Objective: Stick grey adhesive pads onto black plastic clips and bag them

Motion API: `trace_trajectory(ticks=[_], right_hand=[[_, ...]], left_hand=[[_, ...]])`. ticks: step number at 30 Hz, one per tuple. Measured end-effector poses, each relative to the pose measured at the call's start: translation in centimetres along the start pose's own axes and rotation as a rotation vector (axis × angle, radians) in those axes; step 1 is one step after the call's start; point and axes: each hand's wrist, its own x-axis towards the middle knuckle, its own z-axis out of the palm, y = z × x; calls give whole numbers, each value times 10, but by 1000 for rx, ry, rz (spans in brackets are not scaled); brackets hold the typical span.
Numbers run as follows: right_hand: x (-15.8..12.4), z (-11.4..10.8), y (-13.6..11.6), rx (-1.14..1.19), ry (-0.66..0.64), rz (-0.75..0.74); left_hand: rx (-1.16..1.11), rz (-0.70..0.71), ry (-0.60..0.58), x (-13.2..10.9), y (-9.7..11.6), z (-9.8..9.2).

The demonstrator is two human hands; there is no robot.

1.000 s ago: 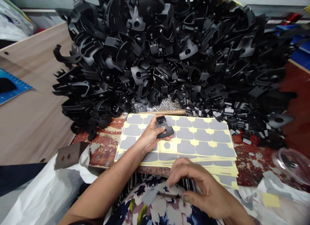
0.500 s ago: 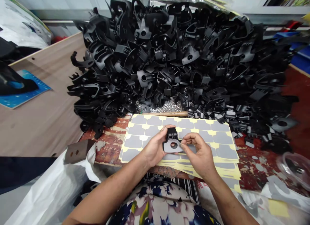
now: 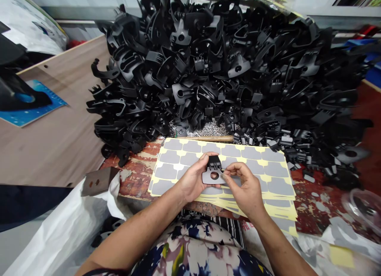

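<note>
My left hand (image 3: 192,180) is closed on a small black plastic part (image 3: 212,173) with a round hole, held above the sticker sheets. My right hand (image 3: 245,186) pinches the part's right edge with thumb and forefinger, pressing a grey pad onto its flat face. Beneath both hands lies a stack of yellow backing sheets (image 3: 274,177) carrying rows of grey pads. A big heap of the same black plastic parts (image 3: 226,69) rises just behind the sheets.
A wooden-handled tool (image 3: 208,138) lies by a patch of small metal bits (image 3: 210,129) at the heap's foot. White bags (image 3: 59,236) hang at lower left, a wooden board (image 3: 50,137) with a blue card (image 3: 32,109) lies left, and a clear container (image 3: 361,206) is at right.
My right hand came up from my lap to the black part and now pinches it. My left hand turned the part so its flat face with the hole faces up.
</note>
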Motion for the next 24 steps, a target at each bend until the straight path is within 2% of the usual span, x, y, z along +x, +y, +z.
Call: trace_trajectory(ticks=[5, 8, 13, 15, 17, 20, 21, 22, 24], right_hand=[[0, 0, -7, -104, -10, -57], [-2, 4, -8, -206, 0, -157], [-12, 17, -5, -361, 49, -350], [-15, 20, -4, -477, 72, -405], [-17, 18, -5, -606, 121, -417], [-14, 9, -8, -685, 175, -338], [-11, 5, -10, -654, 134, -305], [-8, 1, -12, -594, 34, -276], [2, -10, -16, -443, -258, -221]], left_hand=[[51, 1, -1, -4, 1, 3], [154, 54, 6, -4, -4, 4], [425, 388, 213, 2, -24, 1], [486, 463, 265, 5, -31, -1], [478, 454, 299, 7, -36, -2], [405, 326, 301, 3, -31, 1], [407, 277, 283, -4, -24, 1], [441, 230, 263, -15, -13, -1], [565, 173, 242, -50, 16, -10]])
